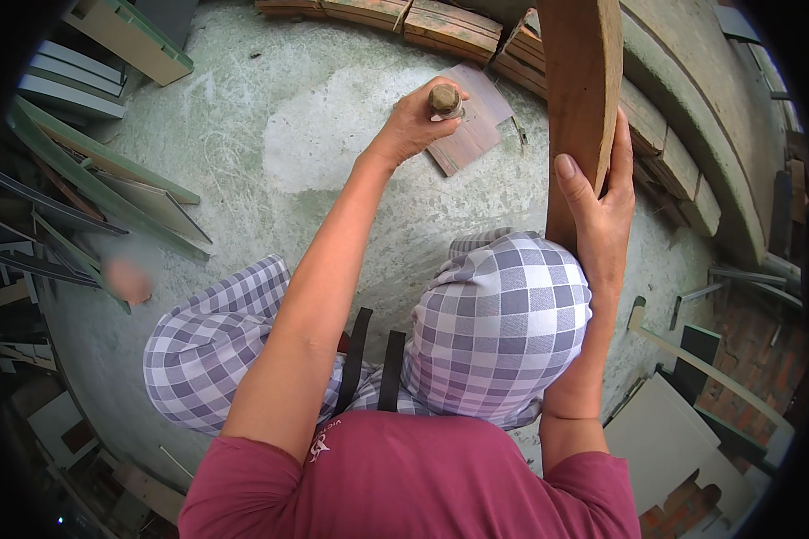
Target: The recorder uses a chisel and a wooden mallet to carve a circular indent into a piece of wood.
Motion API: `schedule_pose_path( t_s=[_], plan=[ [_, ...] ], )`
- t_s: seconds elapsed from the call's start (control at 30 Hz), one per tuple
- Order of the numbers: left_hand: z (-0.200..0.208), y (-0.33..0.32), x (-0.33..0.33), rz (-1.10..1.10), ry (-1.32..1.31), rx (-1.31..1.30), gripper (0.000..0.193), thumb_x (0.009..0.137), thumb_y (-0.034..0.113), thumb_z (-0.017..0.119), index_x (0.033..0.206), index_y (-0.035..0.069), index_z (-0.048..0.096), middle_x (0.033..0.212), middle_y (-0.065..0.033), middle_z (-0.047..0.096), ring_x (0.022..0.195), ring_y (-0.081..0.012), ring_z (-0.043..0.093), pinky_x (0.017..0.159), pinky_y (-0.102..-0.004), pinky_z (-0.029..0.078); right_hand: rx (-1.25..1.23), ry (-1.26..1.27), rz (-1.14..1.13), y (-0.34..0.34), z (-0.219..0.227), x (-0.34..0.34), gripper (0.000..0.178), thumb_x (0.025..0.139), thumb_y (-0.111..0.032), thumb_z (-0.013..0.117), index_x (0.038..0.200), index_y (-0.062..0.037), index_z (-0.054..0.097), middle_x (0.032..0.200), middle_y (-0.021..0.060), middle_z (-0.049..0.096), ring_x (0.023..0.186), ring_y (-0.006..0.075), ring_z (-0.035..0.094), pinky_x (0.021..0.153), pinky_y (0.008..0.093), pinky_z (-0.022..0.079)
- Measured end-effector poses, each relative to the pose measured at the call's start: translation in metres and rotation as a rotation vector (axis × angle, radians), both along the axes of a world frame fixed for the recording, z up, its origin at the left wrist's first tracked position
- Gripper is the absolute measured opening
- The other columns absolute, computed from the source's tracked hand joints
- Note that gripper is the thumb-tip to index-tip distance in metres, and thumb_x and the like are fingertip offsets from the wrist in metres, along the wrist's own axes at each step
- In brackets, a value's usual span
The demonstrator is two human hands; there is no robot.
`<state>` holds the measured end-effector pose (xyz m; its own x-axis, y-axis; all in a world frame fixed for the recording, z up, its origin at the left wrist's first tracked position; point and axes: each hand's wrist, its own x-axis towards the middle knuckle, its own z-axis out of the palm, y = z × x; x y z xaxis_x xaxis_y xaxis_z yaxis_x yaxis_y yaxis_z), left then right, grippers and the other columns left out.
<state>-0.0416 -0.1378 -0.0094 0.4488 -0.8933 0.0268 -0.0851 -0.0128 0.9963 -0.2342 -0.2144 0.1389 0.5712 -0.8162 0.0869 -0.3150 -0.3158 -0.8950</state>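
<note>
In my left hand [415, 126], fingers wrapped round it, is a short upright tool [444, 99] seen end-on, with a worn brownish top and a pale metallic collar; its lower part is hidden. Just beneath and beyond it, thin reddish-brown wood boards [467, 144] lie on the concrete floor, partly overlapping. My right hand [605, 202] grips the edge of a long brown wooden plank [582, 81], the thumb on its face and the fingers round the far side. The plank stands up beside my right knee, and its lower end is hidden behind the knee.
Thick timber beams [451, 31] lie along the back and curve down the right side by a concrete ledge [692, 81]. Green-edged panels [108, 171] lean at the left. Flat pale boards [665, 431] and a long strip [710, 368] lie at the lower right.
</note>
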Motion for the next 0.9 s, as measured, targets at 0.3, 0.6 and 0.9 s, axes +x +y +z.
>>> schedule_pose_path(
  t_s=[0.3, 0.6, 0.9],
  plan=[
    [-0.018, 0.003, -0.008, 0.139, 0.031, -0.017, 0.031, 0.077, 0.007, 0.07, 0.104, 0.01, 0.056, 0.111, -0.0025, 0.06, 0.104, -0.0137, 0.054, 0.094, -0.0286, 0.043, -0.335, 0.193, 0.149, -0.027, 0.007, -0.002, 0.082, 0.064, -0.017, 0.077, 0.138, -0.0218, 0.04, 0.122, 0.0119, 0.058, 0.104, 0.0254, 0.06, 0.087, 0.0388, 0.05],
    [-0.082, 0.012, -0.019, 0.381, -0.276, -0.199, 0.045, 0.074, 0.014, 0.074, 0.112, 0.002, 0.054, 0.106, -0.0071, 0.059, 0.101, -0.0189, 0.056, 0.086, -0.0319, 0.046, -0.92, 0.124, 0.775, -0.068, 0.03, 0.019, 0.094, 0.05, -0.011, 0.081, 0.135, -0.022, 0.043, 0.097, 0.0075, 0.056, 0.086, 0.0247, 0.058, 0.075, 0.037, 0.05],
    [-0.04, 0.006, -0.022, 0.236, -0.067, -0.119, 0.047, 0.077, 0.017, 0.072, 0.117, 0.001, 0.051, 0.107, -0.0087, 0.06, 0.095, -0.0233, 0.061, 0.081, -0.033, 0.048, -0.84, 0.408, 0.734, -0.068, 0.043, 0.028, 0.092, 0.061, -0.015, 0.079, 0.14, -0.0307, 0.036, 0.092, 0.005, 0.054, 0.085, 0.0252, 0.058, 0.077, 0.0375, 0.05]
  ],
)
